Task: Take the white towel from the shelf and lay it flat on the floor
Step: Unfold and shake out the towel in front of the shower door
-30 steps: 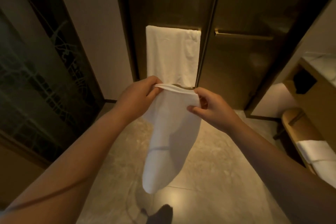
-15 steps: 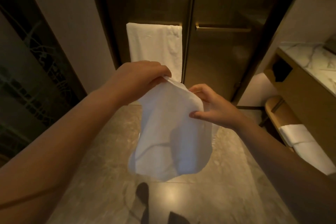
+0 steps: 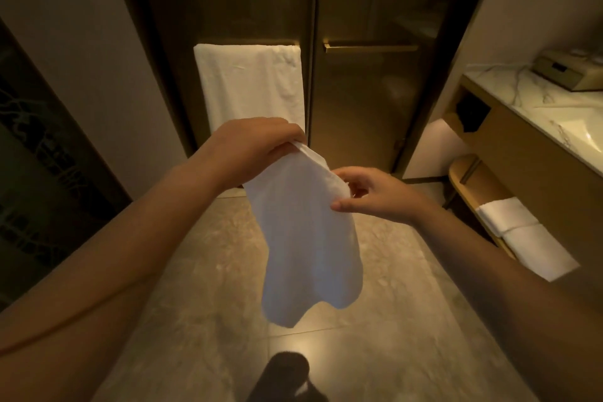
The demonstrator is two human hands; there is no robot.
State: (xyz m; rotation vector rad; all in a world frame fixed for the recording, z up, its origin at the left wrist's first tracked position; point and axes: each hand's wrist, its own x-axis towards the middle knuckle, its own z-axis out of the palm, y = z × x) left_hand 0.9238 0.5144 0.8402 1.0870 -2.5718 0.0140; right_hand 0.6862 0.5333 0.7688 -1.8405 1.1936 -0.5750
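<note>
A white towel hangs in the air in front of me, above the tiled floor. My left hand pinches its upper left corner. My right hand grips the upper right edge between thumb and fingers. The towel droops down in loose folds, and its lower end is well off the floor. The low wooden shelf under the counter at right holds folded white towels.
Another white towel hangs on a bar on the dark glass door straight ahead. A marble counter with a box stands at right. A dark patterned panel runs along the left. A dark shoe is at bottom centre.
The towel has swung and hangs lower and narrower than half a second ago. Both hands stayed on its top edge, the right hand shifting slightly right. My view has tilted toward the counter.
</note>
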